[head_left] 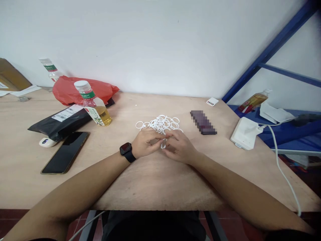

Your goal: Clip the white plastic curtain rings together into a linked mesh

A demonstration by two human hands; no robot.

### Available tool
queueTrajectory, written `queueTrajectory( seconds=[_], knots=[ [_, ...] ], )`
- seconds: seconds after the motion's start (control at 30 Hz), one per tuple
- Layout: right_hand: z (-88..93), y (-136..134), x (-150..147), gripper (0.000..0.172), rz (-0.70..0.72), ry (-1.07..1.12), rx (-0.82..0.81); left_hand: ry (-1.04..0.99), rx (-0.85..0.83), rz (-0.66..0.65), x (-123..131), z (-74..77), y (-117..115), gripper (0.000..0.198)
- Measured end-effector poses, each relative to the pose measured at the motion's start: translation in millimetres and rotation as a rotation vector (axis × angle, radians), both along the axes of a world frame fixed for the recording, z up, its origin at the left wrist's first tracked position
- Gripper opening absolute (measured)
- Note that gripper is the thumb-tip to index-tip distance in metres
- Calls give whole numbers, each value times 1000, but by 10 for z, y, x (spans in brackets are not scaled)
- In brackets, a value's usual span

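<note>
A pile of several white plastic rings [163, 123] lies on the wooden table [150, 180], just beyond my hands. My left hand [145, 142], with a black smartwatch [126, 150] on its wrist, has its fingers curled and pinched against a white ring [163, 144]. My right hand [178, 146] meets it from the right, fingers closed on the same ring. Both hands rest on the tabletop and touch each other at the fingertips.
A black phone [65, 152] lies at the left, beside a black packet [59, 123], a bottle of yellow drink [94, 104] and a red bag [82, 89]. A dark blurred block [203, 122], a white box [244, 133] with cable and a blue frame [271, 50] stand right.
</note>
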State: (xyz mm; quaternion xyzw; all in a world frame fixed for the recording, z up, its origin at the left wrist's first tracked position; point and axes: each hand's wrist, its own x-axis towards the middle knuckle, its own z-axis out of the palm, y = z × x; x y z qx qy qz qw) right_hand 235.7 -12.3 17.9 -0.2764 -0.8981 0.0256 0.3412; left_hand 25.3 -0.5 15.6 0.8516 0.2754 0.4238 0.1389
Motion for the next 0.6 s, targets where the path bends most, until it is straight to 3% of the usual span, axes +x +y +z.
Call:
queueTrajectory(
  seconds=[0.1,0.23,0.6],
  knots=[
    [-7,12,9,13,7,90,-69,-18,11,-37,4,13,-3,15],
    [-45,34,30,7,-53,97,-161,-44,18,-62,15,15,-12,17],
    [-92,0,15,13,-60,44,-223,-60,8,-49,54,28,-18,17]
  ],
)
